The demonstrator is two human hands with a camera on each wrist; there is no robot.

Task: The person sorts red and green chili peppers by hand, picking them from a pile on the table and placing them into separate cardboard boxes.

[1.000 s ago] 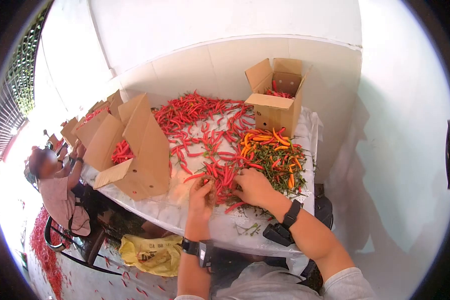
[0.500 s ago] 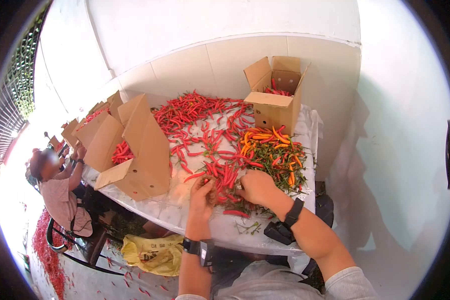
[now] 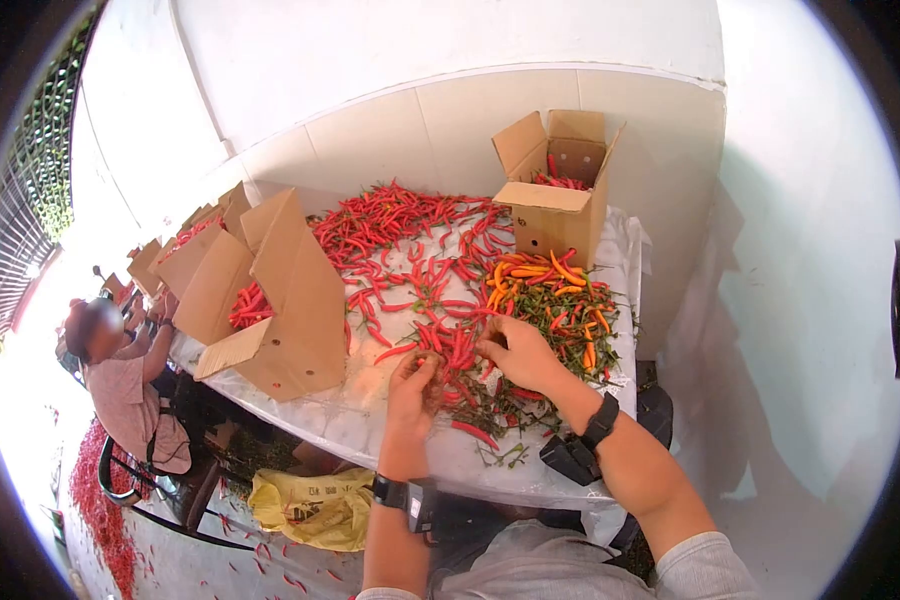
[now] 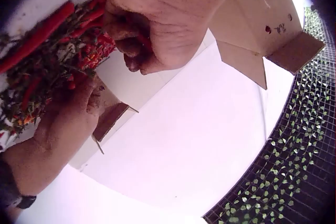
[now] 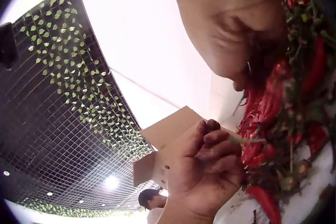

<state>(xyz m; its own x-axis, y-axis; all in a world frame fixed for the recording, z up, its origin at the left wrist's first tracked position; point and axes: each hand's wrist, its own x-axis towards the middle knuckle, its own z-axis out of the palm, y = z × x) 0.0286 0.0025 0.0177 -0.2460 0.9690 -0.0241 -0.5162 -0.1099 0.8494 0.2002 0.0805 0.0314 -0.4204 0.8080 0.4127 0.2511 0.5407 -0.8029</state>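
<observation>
Over the near side of a heap of red chili peppers [image 3: 454, 340], both hands work close together. My left hand [image 3: 410, 392] is turned palm inward with fingers curled, and a bit of red chili [image 4: 143, 40] shows between its fingers and palm in the left wrist view. To its right, my right hand [image 3: 522, 352] reaches down at the red chilies with thumb and fingers bent. Its fingertips are in shadow in the right wrist view, and I cannot tell whether they grip a chili. Beneath the hands lie green stems and loose chilies [image 3: 475, 434].
An open carton [image 3: 295, 345] of red chilies stands left, another carton [image 3: 560, 225] at the back right. Orange chilies and green stems [image 3: 580, 315] are heaped right. A seated person [image 3: 130, 390] works at the left. A yellow sack [image 3: 310, 508] lies below the table edge.
My right hand has shifted first toward me, then slightly up and away. More stems and chilies show below the hands. The left hand stays nearly in place.
</observation>
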